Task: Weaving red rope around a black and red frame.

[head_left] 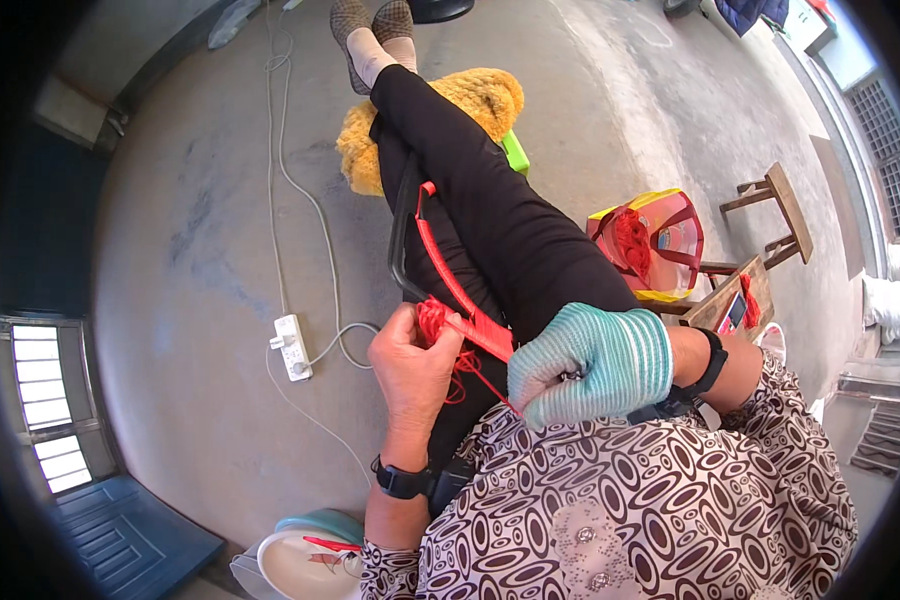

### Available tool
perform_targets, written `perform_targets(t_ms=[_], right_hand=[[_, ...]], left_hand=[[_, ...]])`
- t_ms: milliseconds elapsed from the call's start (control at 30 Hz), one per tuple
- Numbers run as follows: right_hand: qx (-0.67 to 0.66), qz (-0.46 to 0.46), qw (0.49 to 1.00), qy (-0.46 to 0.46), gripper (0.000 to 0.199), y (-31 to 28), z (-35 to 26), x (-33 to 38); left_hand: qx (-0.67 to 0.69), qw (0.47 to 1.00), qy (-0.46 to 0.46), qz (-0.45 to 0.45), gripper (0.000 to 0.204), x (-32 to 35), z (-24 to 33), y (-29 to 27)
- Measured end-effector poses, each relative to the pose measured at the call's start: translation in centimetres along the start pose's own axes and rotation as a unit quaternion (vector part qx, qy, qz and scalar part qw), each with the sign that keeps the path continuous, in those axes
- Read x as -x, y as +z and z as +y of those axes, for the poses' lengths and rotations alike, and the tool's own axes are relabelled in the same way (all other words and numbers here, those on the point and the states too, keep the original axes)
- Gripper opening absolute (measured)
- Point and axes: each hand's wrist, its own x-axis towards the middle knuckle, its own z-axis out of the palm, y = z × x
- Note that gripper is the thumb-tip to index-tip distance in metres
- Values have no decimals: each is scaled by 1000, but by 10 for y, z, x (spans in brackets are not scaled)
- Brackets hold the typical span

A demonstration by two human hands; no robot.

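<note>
My left hand (410, 365) is bare and pinches a bundle of red thread (433, 322) at the end of a long red strap (440, 262) that runs along my black-trousered legs (490, 220). My right hand (590, 365) wears a teal knitted glove and is closed on a thin red thread (485, 375), close beside the left hand. A black curved frame (400, 235) lies against my lap next to the strap. Both wrists carry black bands.
A white power strip (292, 346) with a cable (290, 180) lies on the concrete floor at left. A yellow fuzzy cushion (475, 95) sits under my legs. A bag of red thread (650, 245) and wooden stools (775, 215) stand at right. A white bowl (295, 565) sits below.
</note>
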Motion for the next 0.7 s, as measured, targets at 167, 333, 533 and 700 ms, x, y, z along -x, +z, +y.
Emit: perform_targets(t_ms=[167, 333, 533, 700], right_hand=[[10, 171, 984, 53, 15, -17, -17, 1], [124, 225, 966, -16, 25, -61, 8, -39], [430, 185, 879, -94, 23, -32, 81, -85], [282, 267, 911, -137, 14, -45, 71, -78]], left_hand=[[149, 987, -47, 30, 9, 6, 7, -37], [319, 943, 89, 37, 18, 11, 14, -75], [-236, 944, 206, 102, 14, -7, 8, -39], [-143, 979, 133, 54, 12, -11, 0, -29]])
